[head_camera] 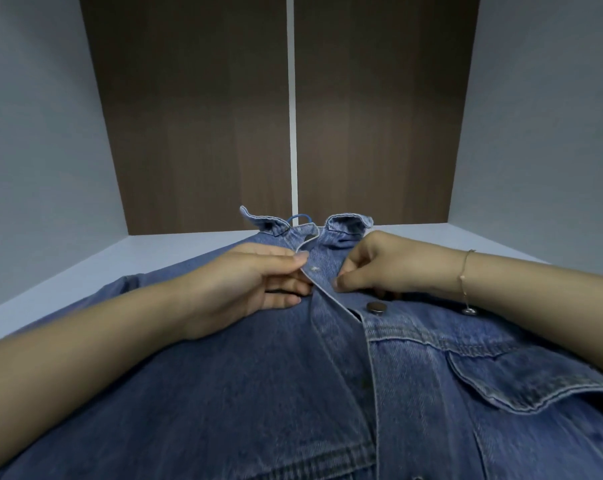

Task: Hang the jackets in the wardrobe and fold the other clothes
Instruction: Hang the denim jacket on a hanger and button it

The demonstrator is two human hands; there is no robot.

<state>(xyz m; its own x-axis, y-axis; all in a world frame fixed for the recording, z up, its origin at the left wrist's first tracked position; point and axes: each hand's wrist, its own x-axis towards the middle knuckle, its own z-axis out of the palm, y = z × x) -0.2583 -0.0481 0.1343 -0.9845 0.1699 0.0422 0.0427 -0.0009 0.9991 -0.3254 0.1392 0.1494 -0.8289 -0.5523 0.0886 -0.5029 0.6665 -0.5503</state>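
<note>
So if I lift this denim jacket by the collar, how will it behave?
The jacket will probably droop, since it lies in soft folds. Its thick denim looks fairly heavy. The collar stands up, so it is likely stiffer. The metal button might snag.

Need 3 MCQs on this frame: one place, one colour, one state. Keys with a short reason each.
1. Where does the blue hanger hook show?
A. between the collar points
B. beside the chest pocket
C. under the left forearm

2. What colour is the jacket?
A. black
B. blue denim
C. red

3. What is the left hand doing?
A. lying flat and open
B. pinching the placket edge
C. holding the bracelet

Key: 1 A, the hook rises at the neck between the two collar points. 2 B, the whole jacket is blue denim with a metal button. 3 B, thumb and fingers close on the front edge, opposite the right hand, which also has a grip on the cloth.
</note>
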